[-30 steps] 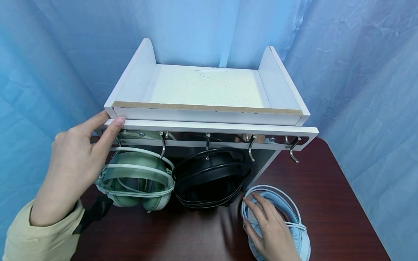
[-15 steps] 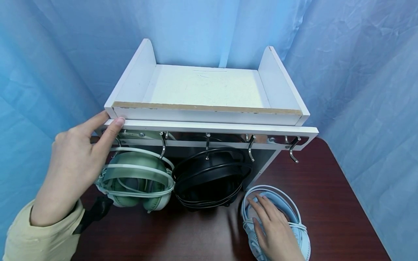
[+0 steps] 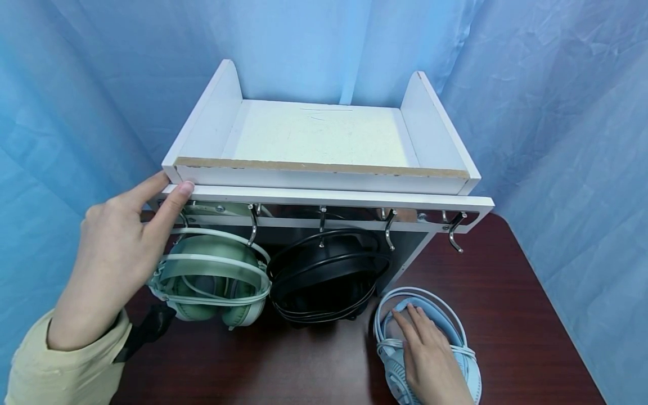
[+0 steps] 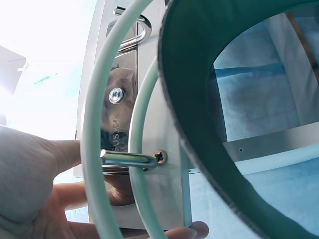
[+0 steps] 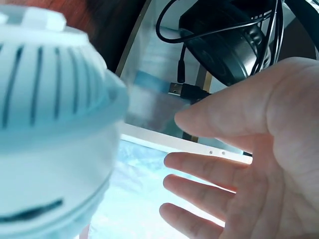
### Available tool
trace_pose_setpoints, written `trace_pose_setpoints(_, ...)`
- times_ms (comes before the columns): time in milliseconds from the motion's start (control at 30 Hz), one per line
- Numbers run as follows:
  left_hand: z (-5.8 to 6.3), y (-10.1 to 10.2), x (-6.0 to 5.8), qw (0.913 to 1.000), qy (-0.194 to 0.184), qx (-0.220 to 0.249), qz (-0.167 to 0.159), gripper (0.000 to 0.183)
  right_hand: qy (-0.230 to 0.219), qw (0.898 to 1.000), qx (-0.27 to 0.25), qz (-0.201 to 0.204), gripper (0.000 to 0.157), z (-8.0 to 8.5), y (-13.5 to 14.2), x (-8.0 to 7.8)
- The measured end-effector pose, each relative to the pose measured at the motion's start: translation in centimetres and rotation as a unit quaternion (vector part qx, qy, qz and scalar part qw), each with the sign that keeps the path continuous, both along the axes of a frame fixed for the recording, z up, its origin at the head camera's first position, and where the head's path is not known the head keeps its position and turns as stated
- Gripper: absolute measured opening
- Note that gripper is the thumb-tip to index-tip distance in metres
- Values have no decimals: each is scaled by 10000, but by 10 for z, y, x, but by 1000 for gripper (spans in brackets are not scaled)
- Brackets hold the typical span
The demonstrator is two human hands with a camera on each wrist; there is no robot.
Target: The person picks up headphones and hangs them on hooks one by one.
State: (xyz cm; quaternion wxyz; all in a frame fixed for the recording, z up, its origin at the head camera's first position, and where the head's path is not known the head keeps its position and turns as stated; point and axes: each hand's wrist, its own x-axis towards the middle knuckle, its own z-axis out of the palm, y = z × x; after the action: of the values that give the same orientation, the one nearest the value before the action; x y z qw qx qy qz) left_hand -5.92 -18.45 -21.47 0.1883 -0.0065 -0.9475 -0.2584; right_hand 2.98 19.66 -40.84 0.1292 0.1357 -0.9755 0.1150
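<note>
My left hand grips the left front corner of a white shelf unit, thumb on the front ledge. In the left wrist view, its fingers wrap the end of the hook board. Below that hand, green headphones hang from the hooks, their white bands looped over one hook. Beside them hang black headphones. Over light blue headphones on the table lies my right hand, fingers extended inside the headband. In the right wrist view nothing sits between its fingers and thumb; an earcup is alongside.
To the right of the black headphones, a metal hook juts from the board with nothing on it. A dark red wooden table lies underneath. Blue curtains enclose the back and sides. A black USB plug dangles near the black headphones.
My right hand has shifted rightward from the left rim of the light blue headband to inside it, its fingers closer together. The left hand and all the headphones stay in place.
</note>
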Motion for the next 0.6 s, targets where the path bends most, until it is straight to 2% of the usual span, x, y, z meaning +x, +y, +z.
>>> trace_pose_setpoints(233,0,0,0,10000,-15,-2,-2,48,-169,9991,100,-386,53,-5,7,3)
trace_pose_setpoints(467,0,0,0,10000,-17,13,-23,49,173,9989,76,-421,55,-13,15,4)
trace_pose_setpoints(600,0,0,0,10000,-17,18,-13,49,227,9984,36,-521,53,-18,18,6)
